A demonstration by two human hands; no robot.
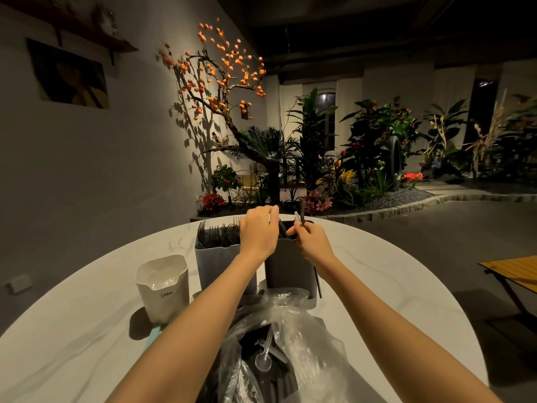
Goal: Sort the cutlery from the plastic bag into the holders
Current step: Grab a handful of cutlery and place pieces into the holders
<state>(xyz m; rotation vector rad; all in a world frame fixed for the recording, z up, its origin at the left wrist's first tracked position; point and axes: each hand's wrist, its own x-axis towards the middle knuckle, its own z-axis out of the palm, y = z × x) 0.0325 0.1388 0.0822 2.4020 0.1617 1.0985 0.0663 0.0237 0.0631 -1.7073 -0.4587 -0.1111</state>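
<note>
A clear plastic bag (pixel 293 338) of black and clear cutlery lies at the table's near edge, a clear spoon (pixel 263 360) on top. Behind it stand three holders: a white one (pixel 162 289) on the left, a grey-blue one (pixel 213 263) full of black forks (pixel 216 232), and a dark one (pixel 287 271). My left hand (pixel 258 231) hovers over the gap between the grey-blue and dark holders, fingers bent downward; what it holds is hidden. My right hand (pixel 309 238) pinches a black piece of cutlery (pixel 303 212) and a clear one above the dark holder.
The holders stand on a round white marble table (pixel 377 271). A wooden folding table (pixel 514 271) sits to the right on the dark floor. Plants and a tree with orange fruit (pixel 220 74) line the back wall.
</note>
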